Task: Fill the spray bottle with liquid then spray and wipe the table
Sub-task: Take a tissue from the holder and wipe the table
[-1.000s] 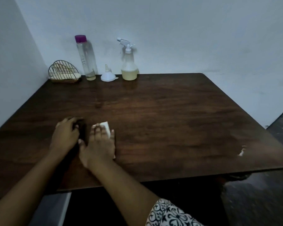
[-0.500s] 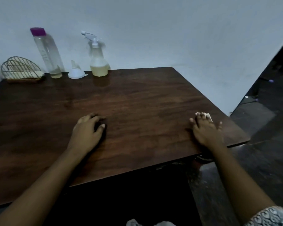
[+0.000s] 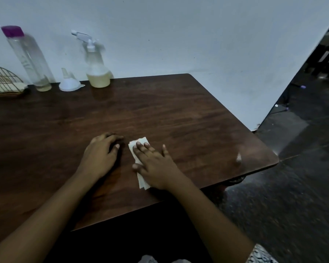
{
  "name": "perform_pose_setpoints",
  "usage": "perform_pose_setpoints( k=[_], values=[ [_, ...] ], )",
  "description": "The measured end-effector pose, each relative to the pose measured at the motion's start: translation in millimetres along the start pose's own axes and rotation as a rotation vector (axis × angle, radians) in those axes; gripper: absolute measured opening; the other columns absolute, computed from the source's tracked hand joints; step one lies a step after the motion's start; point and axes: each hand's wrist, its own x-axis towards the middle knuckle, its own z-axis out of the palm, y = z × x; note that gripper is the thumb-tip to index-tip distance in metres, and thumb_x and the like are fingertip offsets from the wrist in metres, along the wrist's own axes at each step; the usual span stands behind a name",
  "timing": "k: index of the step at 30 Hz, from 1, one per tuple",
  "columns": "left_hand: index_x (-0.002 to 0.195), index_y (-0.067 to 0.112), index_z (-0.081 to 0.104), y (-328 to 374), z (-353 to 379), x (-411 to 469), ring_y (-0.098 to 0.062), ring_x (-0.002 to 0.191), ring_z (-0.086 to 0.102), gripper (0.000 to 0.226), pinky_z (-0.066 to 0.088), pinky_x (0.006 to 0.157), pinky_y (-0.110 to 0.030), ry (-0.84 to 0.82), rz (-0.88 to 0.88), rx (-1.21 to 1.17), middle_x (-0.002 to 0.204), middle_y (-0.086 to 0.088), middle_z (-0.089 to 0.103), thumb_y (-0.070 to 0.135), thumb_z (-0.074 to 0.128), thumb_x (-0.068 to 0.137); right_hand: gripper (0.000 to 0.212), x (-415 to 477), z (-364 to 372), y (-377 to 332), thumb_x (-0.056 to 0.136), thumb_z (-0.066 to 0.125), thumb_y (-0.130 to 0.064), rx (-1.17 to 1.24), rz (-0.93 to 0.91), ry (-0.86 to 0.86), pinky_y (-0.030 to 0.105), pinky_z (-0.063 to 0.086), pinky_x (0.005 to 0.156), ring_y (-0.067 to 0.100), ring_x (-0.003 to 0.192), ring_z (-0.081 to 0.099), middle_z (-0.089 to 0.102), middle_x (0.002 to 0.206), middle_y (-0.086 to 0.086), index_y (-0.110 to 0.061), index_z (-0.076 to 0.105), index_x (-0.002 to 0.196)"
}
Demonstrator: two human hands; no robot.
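Observation:
My right hand (image 3: 155,164) lies flat on a folded white tissue (image 3: 139,147), pressing it onto the dark wooden table (image 3: 179,114) near the front middle. Just to its left, my left hand (image 3: 101,154) rests on the wood with fingers curled and nothing in it. A clear spray bottle (image 3: 96,71) with a white trigger head and pale yellowish liquid in its base stands at the table's back edge by the wall. Beside it lie a white funnel (image 3: 69,83) and a tall clear bottle (image 3: 29,57) with a purple cap, nearly drained.
A wire basket (image 3: 2,80) sits at the back left corner. White walls close the back and left. The table's right edge and rounded corner (image 3: 272,160) drop to a dark floor. A small pale fleck (image 3: 238,158) lies near that corner.
My right hand has slid the tissue from the table's right edge back leftward to beside my left hand. The left hand has stayed in place. The camera view shifted slightly.

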Motion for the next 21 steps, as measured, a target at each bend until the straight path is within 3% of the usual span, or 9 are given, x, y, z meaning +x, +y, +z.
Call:
perform_pose_setpoints(
  k=[2,5,8,11,13,14,16,18,21],
  values=[
    [0.128,0.019,0.058,0.0,1.9,1.4,-0.028,0.130,0.039,0.034,0.032,0.105,-0.041,-0.002,-0.001,-0.002,0.139,-0.007,0.049,0.017,0.048,0.095,0.057,-5.0,-14.2,15.6,0.101,0.029,-0.038,-0.042,-0.076,-0.083,0.047,-0.003,0.117,0.009,0.147,0.000,0.001,0.160,-0.008,-0.024,0.007,0.151],
    [0.128,0.020,0.058,-3.3,5.6,1.5,-0.027,0.130,0.039,0.034,0.033,0.105,-0.041,0.003,-0.006,0.008,0.139,-0.006,0.050,0.018,0.049,0.095,0.051,-18.5,-33.2,27.2,0.098,0.043,-0.027,-0.029,-0.136,-0.062,0.037,0.013,0.116,0.013,0.141,0.023,0.023,0.156,-0.007,-0.026,0.028,0.147],
    [0.129,0.020,0.057,-4.6,7.7,-0.2,-0.027,0.131,0.039,0.035,0.032,0.105,-0.039,0.000,0.000,0.013,0.141,-0.006,0.048,0.018,0.049,0.095,0.042,-44.7,-42.1,26.6,0.092,0.051,-0.015,-0.036,-0.202,0.001,0.025,0.035,0.092,0.015,0.118,0.046,0.053,0.131,-0.003,-0.023,0.052,0.133],
    [0.128,0.019,0.057,-4.8,8.6,-0.4,-0.028,0.130,0.039,0.035,0.031,0.106,-0.037,0.001,0.010,0.020,0.141,-0.006,0.048,0.017,0.050,0.094,0.026,-67.6,-55.7,32.3,0.087,0.058,-0.019,-0.043,-0.188,-0.033,0.020,0.033,0.071,0.016,0.094,0.057,0.063,0.100,0.000,-0.019,0.067,0.111],
    [0.129,0.019,0.057,-4.9,8.5,-0.2,-0.027,0.131,0.039,0.035,0.031,0.106,-0.037,-0.009,0.007,0.019,0.142,-0.006,0.047,0.018,0.050,0.095,0.012,-67.8,-71.8,42.5,0.084,0.064,-0.020,0.070,-0.012,0.133,0.021,0.032,0.064,0.015,0.079,0.059,0.062,0.080,-0.002,-0.013,0.070,0.091],
    [0.128,0.019,0.057,-5.1,8.3,0.1,-0.028,0.131,0.039,0.035,0.031,0.107,-0.037,-0.008,0.006,0.012,0.142,-0.006,0.047,0.018,0.050,0.095,0.007,-62.9,-78.8,47.6,0.082,0.066,-0.020,0.155,0.084,0.300,0.024,0.033,0.062,0.016,0.074,0.058,0.060,0.074,-0.001,-0.013,0.068,0.081],
    [0.127,0.018,0.058,-5.7,7.8,-0.5,-0.028,0.130,0.039,0.034,0.032,0.107,-0.037,-0.004,0.004,-0.001,0.142,-0.006,0.048,0.017,0.050,0.095,0.015,-43.7,-83.5,50.6,0.081,0.065,-0.022,0.199,0.263,0.599,0.029,0.033,0.060,0.023,0.071,0.058,0.059,0.069,0.002,-0.017,0.057,0.069],
    [0.126,0.018,0.059,-6.3,7.7,-0.7,-0.028,0.129,0.041,0.033,0.032,0.106,-0.036,0.006,0.016,-0.013,0.140,-0.006,0.050,0.016,0.050,0.094,0.007,-20.9,-76.1,46.7,0.084,0.058,-0.020,0.032,0.344,0.648,0.030,0.031,0.060,0.031,0.079,0.060,0.064,0.079,0.008,-0.013,0.058,0.083],
    [0.125,0.017,0.060,-6.2,7.1,-2.6,-0.028,0.127,0.043,0.032,0.032,0.104,-0.033,0.014,0.020,-0.030,0.139,-0.007,0.052,0.015,0.050,0.094,0.032,-3.0,-52.3,36.1,0.093,0.042,-0.015,-0.284,0.165,0.400,0.036,0.043,0.072,0.033,0.099,0.061,0.065,0.109,0.010,-0.017,0.054,0.122]
  ],
)
